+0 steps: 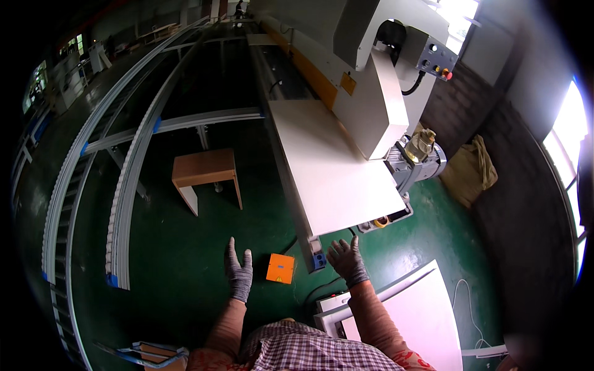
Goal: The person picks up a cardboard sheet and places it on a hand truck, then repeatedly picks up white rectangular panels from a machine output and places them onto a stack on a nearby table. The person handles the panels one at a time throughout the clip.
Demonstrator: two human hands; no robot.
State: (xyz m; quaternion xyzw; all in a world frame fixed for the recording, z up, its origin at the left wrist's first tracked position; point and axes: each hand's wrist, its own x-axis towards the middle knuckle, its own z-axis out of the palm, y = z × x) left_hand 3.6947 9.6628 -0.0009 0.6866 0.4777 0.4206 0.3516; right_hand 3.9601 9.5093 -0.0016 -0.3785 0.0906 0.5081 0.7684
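Observation:
Both my hands wear grey knitted gloves and hold nothing. My left hand (pixel 238 272) is raised over the green floor with thumb and fingers apart, left of an orange box (pixel 280 268) on the floor. My right hand (pixel 348 260) has its fingers spread near the close end of a long machine bed. On that bed lies a white panel (pixel 334 167), its near edge just beyond my right hand; I see a gap between them. A small blue-grey fitting (pixel 318 260) sits at the bed's near corner, beside my right fingers.
Roller rails (pixel 145 136) run away on the left. A small brown wooden stool (pixel 204 167) stands between them and the bed. To the right are a machine housing with a control panel (pixel 436 59), a motor (pixel 421 164) and a tan sack (pixel 470 170). White panels (pixel 421 315) lie close by my right arm.

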